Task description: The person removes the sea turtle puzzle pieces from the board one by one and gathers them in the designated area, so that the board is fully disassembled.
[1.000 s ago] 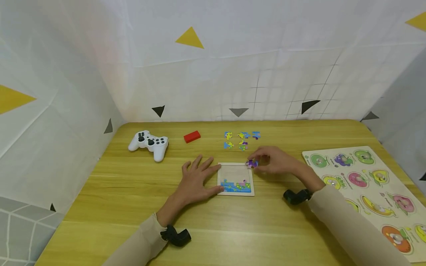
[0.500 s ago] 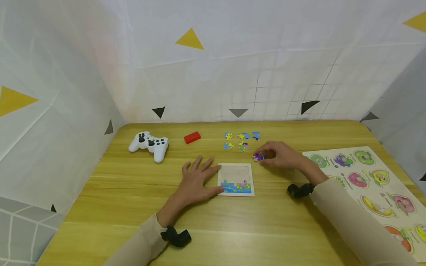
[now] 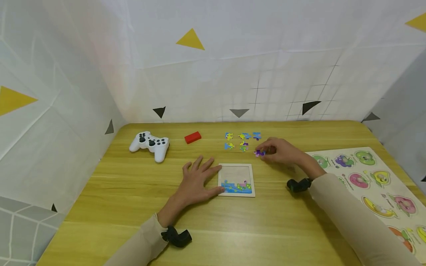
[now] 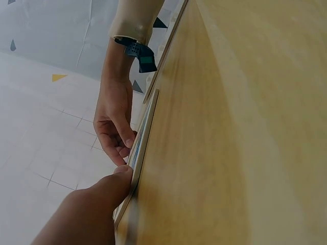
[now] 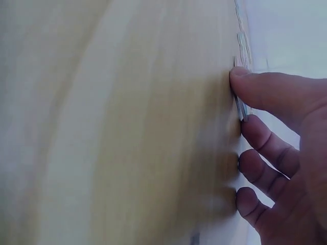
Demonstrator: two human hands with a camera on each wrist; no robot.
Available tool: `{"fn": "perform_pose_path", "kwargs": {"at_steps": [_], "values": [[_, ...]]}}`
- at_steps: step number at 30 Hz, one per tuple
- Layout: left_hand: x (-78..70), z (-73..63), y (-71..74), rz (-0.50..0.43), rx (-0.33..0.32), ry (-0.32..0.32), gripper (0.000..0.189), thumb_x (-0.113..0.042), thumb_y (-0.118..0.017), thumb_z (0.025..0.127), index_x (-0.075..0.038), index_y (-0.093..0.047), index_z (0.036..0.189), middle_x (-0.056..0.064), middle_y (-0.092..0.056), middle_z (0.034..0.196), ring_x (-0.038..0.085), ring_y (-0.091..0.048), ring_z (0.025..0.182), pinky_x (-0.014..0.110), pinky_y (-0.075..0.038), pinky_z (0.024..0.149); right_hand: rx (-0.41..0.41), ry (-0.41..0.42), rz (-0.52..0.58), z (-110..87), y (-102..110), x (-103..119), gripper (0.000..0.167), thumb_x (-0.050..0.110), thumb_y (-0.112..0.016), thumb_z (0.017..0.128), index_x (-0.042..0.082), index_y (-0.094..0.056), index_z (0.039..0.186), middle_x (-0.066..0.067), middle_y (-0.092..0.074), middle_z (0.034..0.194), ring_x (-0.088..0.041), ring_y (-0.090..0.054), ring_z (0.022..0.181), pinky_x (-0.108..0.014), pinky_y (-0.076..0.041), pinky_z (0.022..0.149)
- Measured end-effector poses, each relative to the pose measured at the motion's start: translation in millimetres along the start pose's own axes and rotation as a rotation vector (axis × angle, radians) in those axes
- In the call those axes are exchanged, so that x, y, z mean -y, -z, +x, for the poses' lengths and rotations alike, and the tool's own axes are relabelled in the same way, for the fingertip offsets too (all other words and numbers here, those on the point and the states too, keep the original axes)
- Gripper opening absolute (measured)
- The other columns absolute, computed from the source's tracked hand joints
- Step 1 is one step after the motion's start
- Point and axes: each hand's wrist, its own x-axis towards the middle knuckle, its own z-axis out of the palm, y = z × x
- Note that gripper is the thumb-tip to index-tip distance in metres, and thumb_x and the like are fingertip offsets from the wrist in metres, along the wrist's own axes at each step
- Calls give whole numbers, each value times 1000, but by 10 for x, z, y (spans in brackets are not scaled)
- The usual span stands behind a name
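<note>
Right of frame (image 3: 252,179), far side, right hand (image 3: 281,151) pinches purple piece (image 3: 257,153); left hand (image 3: 195,183) touches frame, fingers apart. I judge mid-fitting; next needs alignment.

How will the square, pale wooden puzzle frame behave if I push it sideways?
The pale wooden frame would probably slide rather than tip, lying flat and thin on the yellowish wood-grain table. It looks stiff: its edge runs straight in the left wrist view. The left hand touching its left side may resist a push.

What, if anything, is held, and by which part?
The right hand pinches a purple piece by its edges; the left hand only touches the left side of the frame.
</note>
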Motion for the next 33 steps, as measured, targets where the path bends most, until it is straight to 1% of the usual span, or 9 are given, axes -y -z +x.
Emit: {"fn": "perform_pose_path", "kwargs": {"at_steps": [7, 10, 16, 20, 28, 33], "values": [[7, -3, -8, -1, 0, -1, 75, -72, -58, 87, -36, -48, 152, 0, -36, 166, 39, -18, 157, 68, -15, 114, 3, 9, -13, 69, 21, 7, 32, 9, -75, 91, 9, -73, 124, -7, -65, 105, -19, -51, 85, -30, -44, 76], [11, -2, -20, 0, 6, 2, 75, -73, -58, 87, -37, -47, 152, 0, -35, 166, 38, -17, 158, 67, -14, 114, 5, 11, -8, 98, 27, 4, 33, 7, -74, 92, 8, -73, 125, -9, -63, 102, -20, -48, 83, -31, -43, 75], [-3, -8, -20, -8, 4, 0, 75, -72, -58, 87, -35, -48, 152, 1, -36, 166, 39, -18, 157, 68, -14, 114, -5, 22, 5, 136, 22, 2, 33, 8, -73, 93, 5, -72, 126, -11, -62, 100, -20, -47, 82, -31, -41, 73], [-13, -12, -10, -8, 7, 4, 75, -71, -58, 87, -36, -47, 152, 1, -35, 166, 39, -17, 157, 68, -14, 114, -16, 28, -14, 175, 20, -20, 33, 7, -72, 93, 5, -72, 126, -10, -62, 97, -20, -45, 81, -32, -40, 73], [-9, -3, -12, -3, -1, 1, 75, -72, -58, 87, -36, -48, 152, 0, -36, 166, 39, -18, 157, 68, -14, 114, -23, 26, 0, 236, 29, -24, 35, 3, -69, 93, 3, -70, 129, -16, -62, 101, -23, -45, 82, -35, -39, 74], [4, 2, -23, 3, -11, -4, 75, -71, -58, 87, -35, -48, 152, 1, -36, 166, 39, -19, 157, 68, -15, 113, -18, 23, -10, 247, 38, -21, 36, 2, -68, 94, 3, -69, 130, -14, -61, 101, -24, -44, 82, -35, -39, 74]]}}
